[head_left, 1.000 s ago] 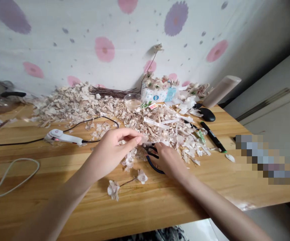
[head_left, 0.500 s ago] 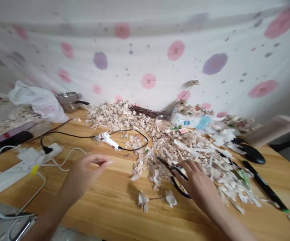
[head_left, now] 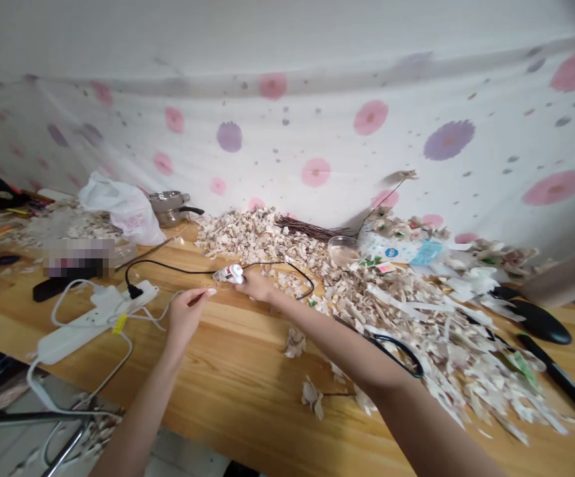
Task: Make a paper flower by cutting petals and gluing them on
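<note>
We see one white power strip (head_left: 93,324) on the pale wooden worktop (head_left: 248,377), just left of our left hand (head_left: 187,315). Its thumb and forefinger almost close in a pinch; we cannot tell whether they hold anything. Next, one small white corded tool (head_left: 230,273) lies at the edge of the shavings, with the fingertips (head_left: 246,279) of our right hand (head_left: 260,288) touching it; we cannot tell if they grip it. Further right are one pair of dark-handled scissors (head_left: 399,354) and a wide heap of pale shavings (head_left: 446,338). Bare wood stays open along the near edge.
</note>
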Motion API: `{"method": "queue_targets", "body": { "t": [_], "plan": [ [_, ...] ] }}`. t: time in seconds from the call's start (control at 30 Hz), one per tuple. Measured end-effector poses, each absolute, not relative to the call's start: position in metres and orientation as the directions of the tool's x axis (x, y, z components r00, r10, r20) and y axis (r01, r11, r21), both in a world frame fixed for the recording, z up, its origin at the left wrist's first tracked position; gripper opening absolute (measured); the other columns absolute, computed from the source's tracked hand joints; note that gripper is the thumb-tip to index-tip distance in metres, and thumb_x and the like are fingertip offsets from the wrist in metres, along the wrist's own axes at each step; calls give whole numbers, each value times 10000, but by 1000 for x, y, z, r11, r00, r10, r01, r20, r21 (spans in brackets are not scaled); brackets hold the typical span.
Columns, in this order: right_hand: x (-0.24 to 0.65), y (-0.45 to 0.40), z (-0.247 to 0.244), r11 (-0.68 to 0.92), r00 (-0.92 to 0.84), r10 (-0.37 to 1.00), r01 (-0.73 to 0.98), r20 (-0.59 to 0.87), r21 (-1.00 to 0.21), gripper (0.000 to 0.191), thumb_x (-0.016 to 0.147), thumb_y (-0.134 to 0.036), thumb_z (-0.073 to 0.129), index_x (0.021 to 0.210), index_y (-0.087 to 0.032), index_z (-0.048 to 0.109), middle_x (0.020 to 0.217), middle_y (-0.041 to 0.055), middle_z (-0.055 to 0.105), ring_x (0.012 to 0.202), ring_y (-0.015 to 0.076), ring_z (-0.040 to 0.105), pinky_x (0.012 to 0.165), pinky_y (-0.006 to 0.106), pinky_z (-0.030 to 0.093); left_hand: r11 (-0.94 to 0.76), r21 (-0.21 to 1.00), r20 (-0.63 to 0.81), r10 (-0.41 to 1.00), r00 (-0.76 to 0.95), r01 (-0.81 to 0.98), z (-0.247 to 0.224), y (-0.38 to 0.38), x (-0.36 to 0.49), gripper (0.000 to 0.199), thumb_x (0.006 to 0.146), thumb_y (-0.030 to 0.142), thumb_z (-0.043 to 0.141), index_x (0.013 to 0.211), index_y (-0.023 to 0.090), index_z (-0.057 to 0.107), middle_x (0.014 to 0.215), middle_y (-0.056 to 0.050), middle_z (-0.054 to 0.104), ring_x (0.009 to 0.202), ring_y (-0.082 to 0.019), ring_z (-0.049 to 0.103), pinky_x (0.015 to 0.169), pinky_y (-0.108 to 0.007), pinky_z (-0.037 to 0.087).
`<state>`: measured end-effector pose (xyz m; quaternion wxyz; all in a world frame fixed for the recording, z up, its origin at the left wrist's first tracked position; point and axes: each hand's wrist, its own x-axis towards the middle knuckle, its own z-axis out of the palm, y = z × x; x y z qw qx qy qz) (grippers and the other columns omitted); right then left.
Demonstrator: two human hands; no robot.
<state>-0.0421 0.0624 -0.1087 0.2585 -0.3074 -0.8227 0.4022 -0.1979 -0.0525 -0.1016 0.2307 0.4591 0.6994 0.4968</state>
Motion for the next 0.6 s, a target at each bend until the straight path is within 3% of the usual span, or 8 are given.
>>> {"method": "queue_targets", "body": {
  "t": [0.13,0.27,0.4,0.6],
  "plan": [
    [-37,66,-115,460,-597,782,358,180,-812,261,918,-322,537,1094,-133,577,1079,63,607,924,191,611,797,373,520,116,916,100,861,-498,384,-107,-43,-205,189,882,295,591,941,119,620,990,-55,645,938,-193,619,846,-408,508],
    [-11,63,-109,450,-560,802,339,207,-826,271,915,-372,487,945,-115,567,834,26,594,734,145,539,674,265,448,121,925,83,861,-502,361,-111,-32,-207,207,889,300,581,990,122,609,1015,-60,633,923,-191,618,819,-395,519],
    [12,55,-106,461,-595,776,309,209,-832,362,888,-485,453,787,-146,531,677,-11,494,620,122,441,590,239,380,97,922,100,875,-474,376,-115,-21,-201,219,891,306,576,1010,124,604,1021,-61,629,913,-189,618,809,-392,523],
    [26,46,-118,523,-665,705,255,245,-813,402,866,-547,463,730,-170,492,751,3,489,737,145,463,731,264,402,29,910,174,879,-444,413,-127,-16,-197,219,894,313,572,1003,126,604,1021,-64,630,925,-190,615,825,-401,515]
  ]
}}
